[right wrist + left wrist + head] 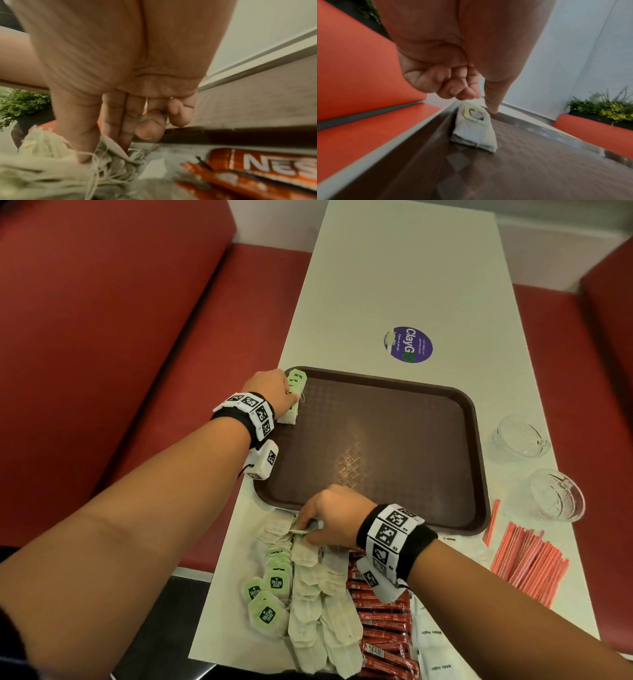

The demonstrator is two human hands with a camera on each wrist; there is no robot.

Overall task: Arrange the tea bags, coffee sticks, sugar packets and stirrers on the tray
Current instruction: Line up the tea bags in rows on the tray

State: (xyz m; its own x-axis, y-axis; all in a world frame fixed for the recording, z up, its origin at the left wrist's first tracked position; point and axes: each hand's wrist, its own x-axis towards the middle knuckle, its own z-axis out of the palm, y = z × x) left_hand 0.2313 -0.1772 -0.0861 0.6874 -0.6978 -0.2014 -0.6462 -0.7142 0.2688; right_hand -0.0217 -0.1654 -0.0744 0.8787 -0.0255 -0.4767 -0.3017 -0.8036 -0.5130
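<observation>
A brown tray (376,440) lies across the white table. At its far left corner my left hand (286,395) curls its fingers over a small stack of tea bags (295,392) with green tags. In the left wrist view the fingertips (465,94) meet the far end of that stack (474,129), with the thumb beside it. My right hand (305,532) is just in front of the tray's near edge. It pinches a tea bag at the top of the loose tea bag pile (318,611), thumb and fingers dug into bags and strings (42,169).
Red coffee sticks (383,628) and white sugar packets (431,635) lie right of the tea bags. Striped stirrers (527,559) fan out near the right edge. Two glass dishes (520,436) (556,494) stand right of the tray. Red benches flank the table.
</observation>
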